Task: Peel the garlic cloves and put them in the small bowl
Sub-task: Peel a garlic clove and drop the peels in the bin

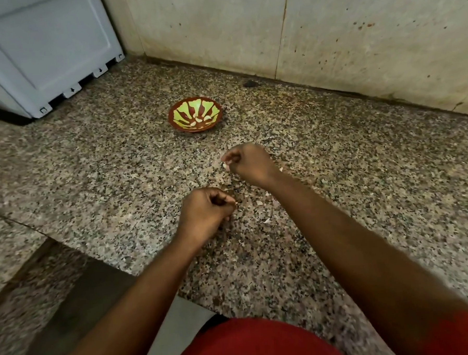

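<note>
A small red-brown bowl (196, 117) with a green pattern sits on the speckled granite counter (105, 167) and holds several peeled garlic cloves (193, 122). Nearer to me, my right hand (249, 163) hovers over the counter with curled fingers pinching a pale garlic clove (226, 165) at its fingertips. My left hand (206, 212) is lower and to the left, fingers curled, pinching a tiny pale scrap of garlic skin (236, 203). Loose skin pieces (260, 203) lie on the counter between and to the right of my hands.
A white appliance (44, 51) stands at the back left of the counter. A stained tiled wall (328, 31) runs along the back. The counter edge drops off at the lower left, by my red shirt (263, 344).
</note>
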